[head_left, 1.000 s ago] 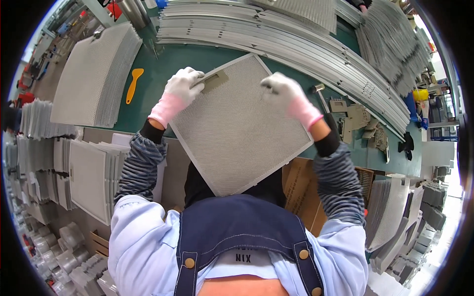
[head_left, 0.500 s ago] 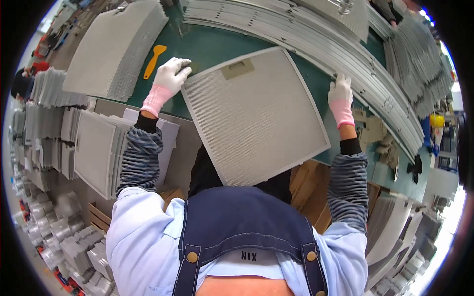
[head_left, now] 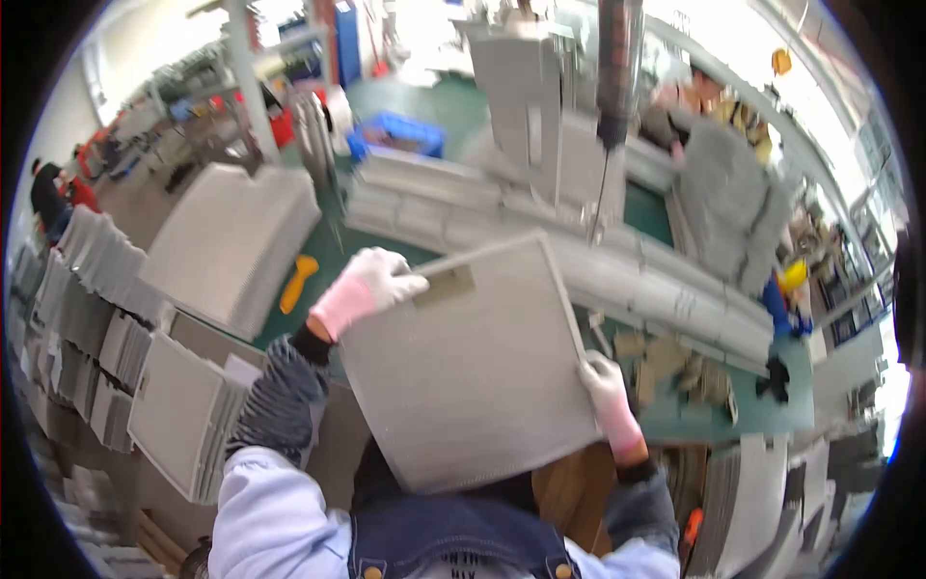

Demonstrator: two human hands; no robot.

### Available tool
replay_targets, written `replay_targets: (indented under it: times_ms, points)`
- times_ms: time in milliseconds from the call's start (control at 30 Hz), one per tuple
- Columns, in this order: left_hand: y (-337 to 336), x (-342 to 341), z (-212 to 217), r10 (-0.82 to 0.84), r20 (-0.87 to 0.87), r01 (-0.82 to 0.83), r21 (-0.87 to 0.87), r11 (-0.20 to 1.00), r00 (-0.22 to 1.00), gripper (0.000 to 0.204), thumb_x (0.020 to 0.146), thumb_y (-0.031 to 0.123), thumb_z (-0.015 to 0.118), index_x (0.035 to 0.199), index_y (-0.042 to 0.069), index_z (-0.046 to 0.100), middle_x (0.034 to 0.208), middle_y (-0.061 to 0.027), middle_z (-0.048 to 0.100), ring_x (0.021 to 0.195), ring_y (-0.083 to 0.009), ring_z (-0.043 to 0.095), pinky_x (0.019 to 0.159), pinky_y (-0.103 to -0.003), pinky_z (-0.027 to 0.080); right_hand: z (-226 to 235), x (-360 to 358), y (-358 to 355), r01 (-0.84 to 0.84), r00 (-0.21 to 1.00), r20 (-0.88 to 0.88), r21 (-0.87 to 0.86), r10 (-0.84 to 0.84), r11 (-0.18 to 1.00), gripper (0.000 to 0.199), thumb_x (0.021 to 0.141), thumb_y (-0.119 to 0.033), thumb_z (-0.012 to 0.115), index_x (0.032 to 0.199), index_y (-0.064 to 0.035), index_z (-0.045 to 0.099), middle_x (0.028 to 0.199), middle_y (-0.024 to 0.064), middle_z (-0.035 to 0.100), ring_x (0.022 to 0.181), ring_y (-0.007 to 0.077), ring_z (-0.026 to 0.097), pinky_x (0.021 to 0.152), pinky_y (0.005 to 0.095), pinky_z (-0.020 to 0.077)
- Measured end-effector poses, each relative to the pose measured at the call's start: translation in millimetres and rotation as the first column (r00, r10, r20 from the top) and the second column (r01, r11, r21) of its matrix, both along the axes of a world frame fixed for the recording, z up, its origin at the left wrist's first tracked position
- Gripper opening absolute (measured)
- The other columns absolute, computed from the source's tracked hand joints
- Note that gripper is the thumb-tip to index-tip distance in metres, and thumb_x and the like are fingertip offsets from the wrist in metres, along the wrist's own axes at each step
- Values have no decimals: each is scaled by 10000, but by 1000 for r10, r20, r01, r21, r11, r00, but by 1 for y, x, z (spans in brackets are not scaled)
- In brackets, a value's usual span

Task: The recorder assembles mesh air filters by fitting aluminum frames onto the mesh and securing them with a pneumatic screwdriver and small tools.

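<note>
A square grey mesh filter panel (head_left: 473,367) with a thin metal frame is in front of my body, turned at an angle. An olive-beige rectangular latch plate (head_left: 446,287) sits at its far edge. My left hand (head_left: 381,278), in a white and pink glove, is closed on the panel's far left corner, its fingers over the edge by the plate. The right hand (head_left: 604,388), gloved alike, closes on the right edge with its thumb side against the frame. Both hands are slightly blurred.
A yellow scraper (head_left: 299,284) lies beside a stack of mesh panels (head_left: 227,246) at left. Long metal profiles (head_left: 656,275) cross the green bench (head_left: 675,415). Beige plates (head_left: 666,357) lie at right. A power screwdriver (head_left: 617,87) hangs above. Further back stands a blue crate (head_left: 395,135).
My right hand has come in from beside the panel to its right edge. The left hand has closed on the far left corner. The view has tilted up, showing more background.
</note>
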State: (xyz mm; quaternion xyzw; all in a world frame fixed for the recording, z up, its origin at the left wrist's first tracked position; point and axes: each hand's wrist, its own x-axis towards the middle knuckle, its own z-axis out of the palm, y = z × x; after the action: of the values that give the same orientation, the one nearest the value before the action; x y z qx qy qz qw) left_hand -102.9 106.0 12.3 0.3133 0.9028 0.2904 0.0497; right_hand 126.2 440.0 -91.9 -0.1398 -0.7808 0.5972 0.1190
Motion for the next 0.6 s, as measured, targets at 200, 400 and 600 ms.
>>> replay_targets:
  times_ms: [200, 400, 600]
  points:
    - [-11, 61, 118, -33, -300, 75, 128, 989, 953, 341, 788, 325, 704, 924, 12, 713, 774, -169, 687, 735, -278, 692, 717, -358, 526, 42, 64, -58, -18, 999, -47, -342, 2, 939, 136, 964, -142, 580, 898, -27, 610, 794, -68, 550, 716, 16, 452, 658, 180, 384]
    - [-14, 87, 83, -306, -383, 360, 76, 930, 872, 244, 734, 260, 764, 870, 62, 724, 765, -97, 683, 687, -258, 672, 664, -333, 528, -33, 98, -75, -141, 990, -27, -371, 141, 918, 180, 922, -43, 630, 1095, 4, 647, 999, -23, 658, 900, 58, 560, 819, 227, 449]
    - [0, 126, 37, -442, -569, 563, 45, 825, 694, 224, 719, 318, 769, 761, 143, 635, 625, -15, 526, 563, -204, 581, 532, -337, 461, 115, 72, 15, -780, 607, 604, 329, 516, 532, 316, 816, -177, 725, 1092, -33, 670, 1063, 137, 689, 971, 270, 647, 828, 367, 521]
